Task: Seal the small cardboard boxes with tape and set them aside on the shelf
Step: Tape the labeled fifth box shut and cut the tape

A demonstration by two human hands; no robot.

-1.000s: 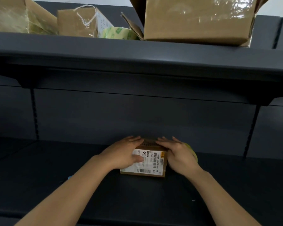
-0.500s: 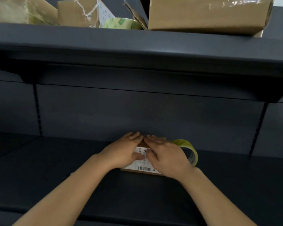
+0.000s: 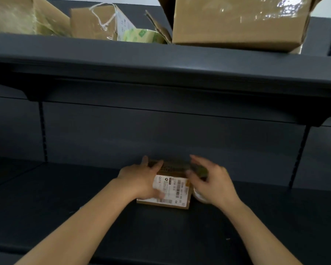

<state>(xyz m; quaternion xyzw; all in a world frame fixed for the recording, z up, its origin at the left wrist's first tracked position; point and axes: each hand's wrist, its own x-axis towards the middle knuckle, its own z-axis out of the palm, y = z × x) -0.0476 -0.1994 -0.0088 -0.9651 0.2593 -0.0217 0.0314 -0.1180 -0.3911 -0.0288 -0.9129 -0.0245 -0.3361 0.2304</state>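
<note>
A small cardboard box (image 3: pixel 172 188) with a white shipping label on top lies on the dark lower shelf (image 3: pixel 161 236). My left hand (image 3: pixel 139 178) rests on the box's left side, fingers straight toward its far edge and thumb on the label. My right hand (image 3: pixel 216 182), blurred, is just right of the box and curls over a clear tape roll (image 3: pixel 199 197) that stands beside it. Most of the roll is hidden under that hand.
The upper shelf (image 3: pixel 161 60) juts out overhead. It carries a large taped carton (image 3: pixel 237 22), a smaller box with string (image 3: pixel 90 22), another tape roll (image 3: pixel 141 35) and a wrapped box (image 3: pixel 17 16) at the left. Shelf uprights stand at both sides.
My right hand slid off the box top to the right and now covers the tape roll. My left hand stayed on the box.
</note>
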